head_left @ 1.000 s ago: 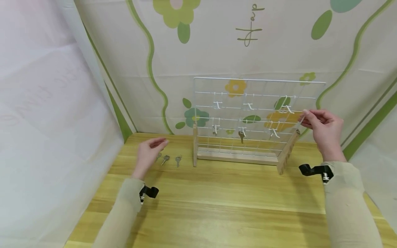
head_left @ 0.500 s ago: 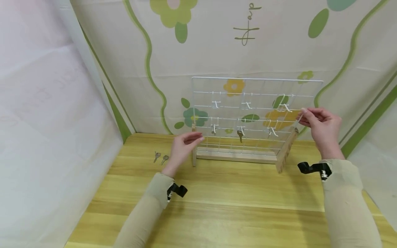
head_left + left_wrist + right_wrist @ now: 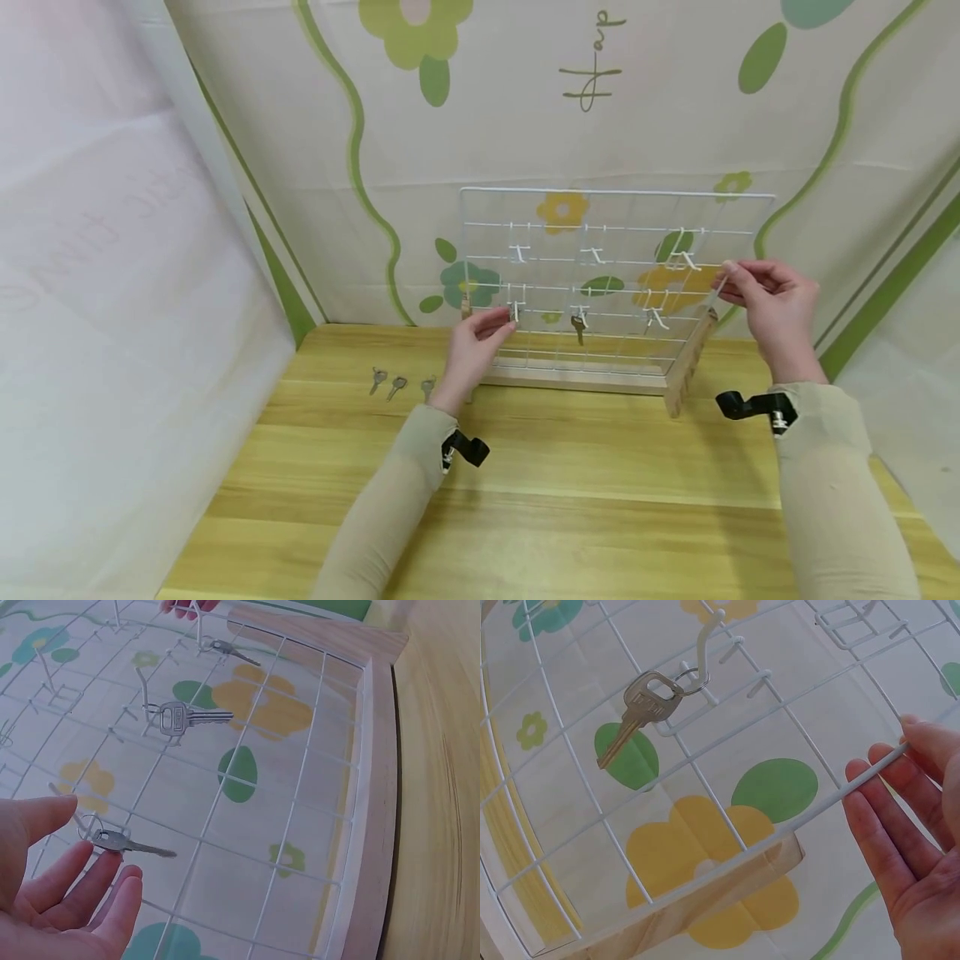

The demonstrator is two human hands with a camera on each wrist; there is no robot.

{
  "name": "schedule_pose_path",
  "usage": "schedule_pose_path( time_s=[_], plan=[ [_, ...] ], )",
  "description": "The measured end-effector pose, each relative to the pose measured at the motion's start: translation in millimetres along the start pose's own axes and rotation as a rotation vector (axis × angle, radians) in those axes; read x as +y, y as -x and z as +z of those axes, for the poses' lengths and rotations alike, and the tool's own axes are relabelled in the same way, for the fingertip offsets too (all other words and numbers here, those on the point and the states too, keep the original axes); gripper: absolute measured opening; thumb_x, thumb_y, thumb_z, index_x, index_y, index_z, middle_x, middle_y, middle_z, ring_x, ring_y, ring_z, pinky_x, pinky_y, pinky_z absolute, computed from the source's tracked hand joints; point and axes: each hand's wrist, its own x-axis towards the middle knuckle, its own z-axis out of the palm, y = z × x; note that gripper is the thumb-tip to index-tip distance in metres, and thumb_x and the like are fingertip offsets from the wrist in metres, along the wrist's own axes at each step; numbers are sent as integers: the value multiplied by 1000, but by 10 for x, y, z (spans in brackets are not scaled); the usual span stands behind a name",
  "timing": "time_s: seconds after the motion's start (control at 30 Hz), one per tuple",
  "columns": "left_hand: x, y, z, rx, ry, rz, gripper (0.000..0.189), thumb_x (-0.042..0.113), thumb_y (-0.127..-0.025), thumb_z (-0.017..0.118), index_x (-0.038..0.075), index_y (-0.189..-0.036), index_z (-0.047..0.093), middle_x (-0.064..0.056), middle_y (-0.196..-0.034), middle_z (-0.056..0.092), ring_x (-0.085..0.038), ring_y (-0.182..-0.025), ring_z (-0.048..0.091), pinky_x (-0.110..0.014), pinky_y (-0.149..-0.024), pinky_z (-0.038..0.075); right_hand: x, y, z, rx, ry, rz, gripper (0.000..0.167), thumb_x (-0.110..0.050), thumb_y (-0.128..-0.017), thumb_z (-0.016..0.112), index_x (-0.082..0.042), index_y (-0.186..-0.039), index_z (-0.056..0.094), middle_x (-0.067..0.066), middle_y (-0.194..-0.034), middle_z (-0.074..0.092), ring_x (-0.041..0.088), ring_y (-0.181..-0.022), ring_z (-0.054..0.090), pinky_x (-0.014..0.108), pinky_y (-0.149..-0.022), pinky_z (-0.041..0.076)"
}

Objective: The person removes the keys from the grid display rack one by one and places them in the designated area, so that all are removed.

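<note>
- I see the left hand (image 3: 472, 354) raised in front of the wire grid (image 3: 615, 194), fingers loosely bent and spread from the thumb, grasping nothing; its fingertips lie at the left hanging key (image 3: 112, 840), though I cannot tell whether they press on it.
- I have the right hand (image 3: 780, 312) grasping the right side wire of the grid, thumb on one side and fingers on the other.
- The left hanging key dangles by its ring from the lower-left hook (image 3: 517, 312), beside the left thumb.
- To its right, along the same lower row, I make out the middle hanging key (image 3: 578, 327) and the right hanging key (image 3: 646, 701), each with its ring over a white hook.
- Above them I count three upper hooks (image 3: 592, 256) on the grid.
- The grid stands in a pale wooden base (image 3: 577, 381), set near the back edge of the desk (image 3: 570, 500).
- Toward the desk's back-left corner I find three loose keys (image 3: 378, 379) lying in a row, near one another; the rightmost is just beside the left wrist and partly covered.
- Beyond the back edge I see a flowered cloth (image 3: 510, 100).
</note>
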Motion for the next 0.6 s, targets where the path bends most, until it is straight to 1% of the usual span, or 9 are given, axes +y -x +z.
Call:
schedule_pose_path(
  time_s=[0.13, 0.37, 0.47, 0.6],
  plan=[
    [-35, -27, 52, 29, 0, -16, 26, 12, -96, 74, 4, -121, 71, -6, -115, 71, -19, -106, 67, -28, -92, 54, -8, 7, -7, 3, 10, 15, 31, -6, -91, 77, 15, -111, 67, 15, -95, 75, 21, -81, 74, 34, -76, 55],
    [-76, -45, 99, 81, 24, -40, 21, 11, -96, 73, 2, -116, 74, -7, -111, 73, -20, -101, 68, -29, -89, 55, -7, 14, -4, -3, 17, 16, 31, -7, -91, 77, 15, -111, 67, 15, -95, 75, 20, -82, 75, 34, -77, 55],
    [-66, -60, 118, 93, 31, -33, 21, 10, -97, 72, 1, -116, 74, -8, -111, 72, -21, -101, 67, -29, -88, 55, -11, 17, 3, -6, 14, 4, 30, -5, -91, 77, 16, -110, 67, 15, -94, 75, 21, -81, 75, 34, -77, 55],
    [-38, -82, 143, 107, 13, -15, 20, 9, -97, 72, 1, -115, 74, -9, -110, 72, -21, -99, 66, -29, -87, 55, -34, 24, 10, -6, 19, 2, 30, -6, -91, 77, 16, -110, 67, 14, -94, 75, 20, -81, 75, 34, -77, 55]
  ],
)
